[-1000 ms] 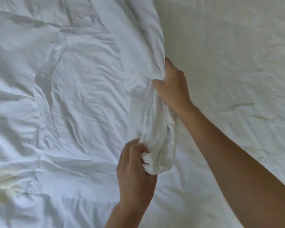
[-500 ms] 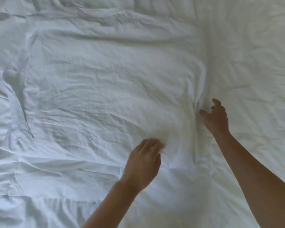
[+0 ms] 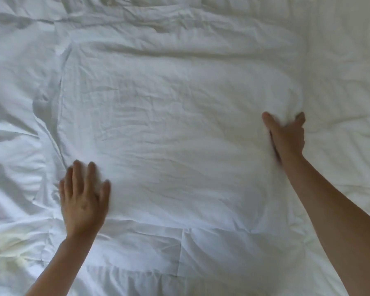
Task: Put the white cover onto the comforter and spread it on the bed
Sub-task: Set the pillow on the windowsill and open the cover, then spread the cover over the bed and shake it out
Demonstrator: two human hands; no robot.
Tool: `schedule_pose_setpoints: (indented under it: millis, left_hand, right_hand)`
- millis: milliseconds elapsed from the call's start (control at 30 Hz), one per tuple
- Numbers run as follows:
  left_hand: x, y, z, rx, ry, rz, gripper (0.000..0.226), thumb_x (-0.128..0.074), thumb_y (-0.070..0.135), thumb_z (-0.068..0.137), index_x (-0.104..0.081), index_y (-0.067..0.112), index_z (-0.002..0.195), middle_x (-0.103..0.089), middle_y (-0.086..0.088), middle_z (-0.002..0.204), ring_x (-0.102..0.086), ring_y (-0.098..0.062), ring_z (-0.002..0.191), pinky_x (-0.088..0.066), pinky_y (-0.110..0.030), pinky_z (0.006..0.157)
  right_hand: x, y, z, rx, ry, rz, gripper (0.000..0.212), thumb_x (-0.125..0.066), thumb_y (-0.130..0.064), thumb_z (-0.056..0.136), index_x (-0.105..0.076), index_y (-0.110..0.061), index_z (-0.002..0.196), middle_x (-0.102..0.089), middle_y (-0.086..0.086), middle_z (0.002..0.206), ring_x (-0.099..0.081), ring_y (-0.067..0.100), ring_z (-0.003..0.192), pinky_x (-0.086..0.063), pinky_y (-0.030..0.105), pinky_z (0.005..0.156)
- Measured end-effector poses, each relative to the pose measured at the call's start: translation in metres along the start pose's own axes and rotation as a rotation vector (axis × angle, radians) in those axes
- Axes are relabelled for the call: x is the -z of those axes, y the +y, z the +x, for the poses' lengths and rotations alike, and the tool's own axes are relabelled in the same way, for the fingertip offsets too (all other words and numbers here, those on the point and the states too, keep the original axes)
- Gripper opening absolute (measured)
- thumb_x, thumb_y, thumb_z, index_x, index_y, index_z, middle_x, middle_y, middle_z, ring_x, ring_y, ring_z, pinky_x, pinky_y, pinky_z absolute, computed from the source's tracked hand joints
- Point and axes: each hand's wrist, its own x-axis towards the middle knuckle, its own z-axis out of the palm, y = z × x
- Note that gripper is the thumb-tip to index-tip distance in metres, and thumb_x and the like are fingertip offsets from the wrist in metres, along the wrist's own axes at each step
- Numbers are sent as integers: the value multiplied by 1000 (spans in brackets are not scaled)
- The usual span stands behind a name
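The white cover (image 3: 171, 129) lies spread flat and wrinkled across the middle of the view, on top of the white comforter (image 3: 13, 124), which shows quilted seams at the left and bottom. My left hand (image 3: 83, 199) rests flat on the cover's lower left part with fingers straight and spread. At the cover's right edge my right hand (image 3: 286, 135) has a bunch of fabric raised between thumb and fingers. Both hands are motion-blurred.
White bedding (image 3: 346, 82) continues to the right of the cover's edge and fills the whole view. A yellowish patch (image 3: 6, 242) shows in the fabric at the lower left. No bed edge is visible.
The bunched cover that both hands gripped has been let down and spread flat. My left hand opened and slid left; my right hand moved right to the cover's edge.
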Motion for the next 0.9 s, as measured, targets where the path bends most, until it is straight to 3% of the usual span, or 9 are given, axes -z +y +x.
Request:
schedule_pose_setpoints:
  millis: [100, 167, 300, 433, 500, 600, 667, 800, 900]
  left_hand:
    - [-6, -21, 2, 69, -60, 41, 71, -33, 51, 93, -32, 8, 149, -22, -23, 157, -20, -42, 144, -15, -59, 115]
    - [-7, -19, 3, 237, -30, -31, 82, -38, 59, 88, -24, 9, 151, -16, -28, 156, -17, -46, 143, -14, -59, 114]
    - [-1, -6, 5, 565, 11, -173, 105, -51, 69, 78, -14, 4, 152, -31, -32, 147, -36, -49, 129, -30, -57, 105]
    - [9, -7, 15, 627, -65, -343, 101, -74, 43, 81, -12, 9, 154, -27, -15, 156, -31, -37, 138, -29, -52, 109]
    - [12, -6, 21, 660, -57, -438, 93, -79, 31, 78, -24, 6, 149, -38, -17, 150, -39, -38, 134, -34, -48, 108]
    - [24, 7, 31, 721, -43, -578, 53, -79, 11, 77, -53, -3, 121, -60, -18, 114, -59, -32, 101, -49, -32, 72]
    - [33, 15, 38, 690, -56, -655, 36, -76, 3, 76, -60, -1, 107, -63, -18, 100, -57, -25, 84, -45, -30, 59]
    - [56, 38, 54, 401, -30, -476, 24, -77, 12, 74, -56, 7, 85, -57, -3, 69, -55, -30, 71, -41, -34, 63]
    - [79, 71, 68, 210, 35, -401, 18, -71, 7, 78, -55, 5, 84, -58, -11, 67, -54, -34, 69, -41, -35, 62]
  right_hand:
    - [-3, -6, 4, 6, -5, -7, 102, -66, -61, 78, -14, -16, 153, -41, 13, 148, -42, 32, 133, -32, 37, 108]
    - [-2, -12, 8, 16, 8, -2, 103, -68, -60, 77, -14, -15, 153, -43, 11, 147, -42, 30, 134, -32, 35, 109]
    - [-10, -20, 11, -4, 16, 24, 106, -70, -62, 73, -17, -15, 152, -42, 7, 149, -39, 29, 136, -30, 37, 112]
    - [-13, -24, 15, -18, 21, 70, 105, -74, -62, 65, -28, -14, 147, -45, 4, 145, -43, 28, 133, -33, 40, 111]
    - [-11, -26, 15, -9, 9, 140, 100, -77, -59, 58, -40, -14, 139, -53, 2, 136, -51, 25, 124, -40, 40, 106]
    - [-5, -31, 14, 40, -5, 211, 80, -80, -44, 56, -54, -15, 126, -63, -2, 118, -61, 21, 107, -50, 40, 96]
    - [1, -36, 13, 85, -12, 292, 59, -78, -30, 57, -63, -16, 113, -68, -2, 104, -66, 20, 95, -55, 40, 88]
    - [18, -51, -9, 269, 207, 263, 38, -68, -19, 62, -66, -12, 100, -68, -3, 92, -66, 24, 87, -55, 40, 79]
    - [32, -58, -33, 390, 289, 304, 36, -63, -19, 70, -66, -10, 104, -72, -1, 95, -67, 21, 86, -56, 36, 78]
